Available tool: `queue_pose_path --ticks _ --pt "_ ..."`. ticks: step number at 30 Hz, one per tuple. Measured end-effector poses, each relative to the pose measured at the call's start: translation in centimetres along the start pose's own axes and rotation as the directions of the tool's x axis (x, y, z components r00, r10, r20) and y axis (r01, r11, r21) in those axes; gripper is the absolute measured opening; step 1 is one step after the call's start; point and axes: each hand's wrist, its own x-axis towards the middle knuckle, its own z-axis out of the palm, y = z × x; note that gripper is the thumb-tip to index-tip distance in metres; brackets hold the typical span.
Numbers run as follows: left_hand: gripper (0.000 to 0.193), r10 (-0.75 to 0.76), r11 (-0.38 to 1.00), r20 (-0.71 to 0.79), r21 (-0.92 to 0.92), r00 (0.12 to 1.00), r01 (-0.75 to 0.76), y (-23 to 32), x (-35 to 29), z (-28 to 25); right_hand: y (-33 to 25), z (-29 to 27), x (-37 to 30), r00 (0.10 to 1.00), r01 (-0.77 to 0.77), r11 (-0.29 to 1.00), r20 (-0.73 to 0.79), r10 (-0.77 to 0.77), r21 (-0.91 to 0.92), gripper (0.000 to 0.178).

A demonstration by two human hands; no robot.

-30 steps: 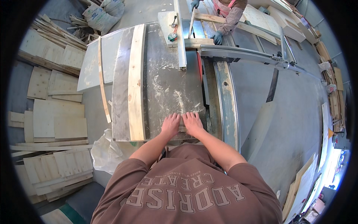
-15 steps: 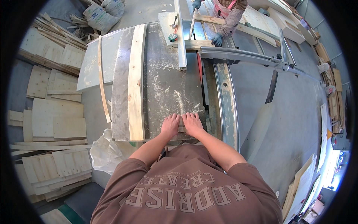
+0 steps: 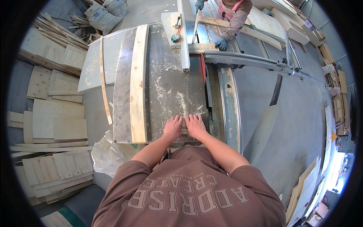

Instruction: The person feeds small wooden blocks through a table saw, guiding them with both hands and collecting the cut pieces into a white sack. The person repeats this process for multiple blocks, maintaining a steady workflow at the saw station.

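Note:
My left hand [image 3: 173,126] lies on the dark saw table [image 3: 162,102] near its front edge, fingers stretched forward on the surface. Right beside it rests my right hand [image 3: 195,125], its fingers likewise laid out on the tabletop. Neither hand holds anything that I can see. Sawdust and pale scrape marks lie just beyond the fingertips. Ahead stands a metal rip fence [image 3: 184,49], with a red strip [image 3: 203,68] along the blade slot to its right. A long pine board [image 3: 138,83] lies lengthwise on the table, left of my hands.
Across the table a co-worker's gloved hand [image 3: 221,43] touches a short wooden piece [image 3: 203,48] by the metal crosscut fence [image 3: 242,58]. A tape measure [image 3: 175,38] sits on a board beside the rip fence. Plywood stacks [image 3: 58,119] and a white sack [image 3: 109,153] are at left.
The co-worker's gloved hand, the short wooden piece and the crosscut fence have shifted slightly toward me. My two hands have stayed in place.

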Motion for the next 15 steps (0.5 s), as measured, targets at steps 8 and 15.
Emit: queue_pose_path --ticks 8,15 --pt "0.087 0.007 1.000 -0.029 -0.003 1.000 -0.008 -0.09 0.11 0.32 0.12 0.22 -0.02 1.000 0.005 1.000 -0.009 -0.005 0.001 0.086" --pt "0.086 0.007 1.000 -0.026 -0.004 1.000 -0.008 -0.14 0.11 0.34 0.06 -0.06 -0.02 1.000 0.005 1.000 -0.006 -0.005 -0.004 0.083"
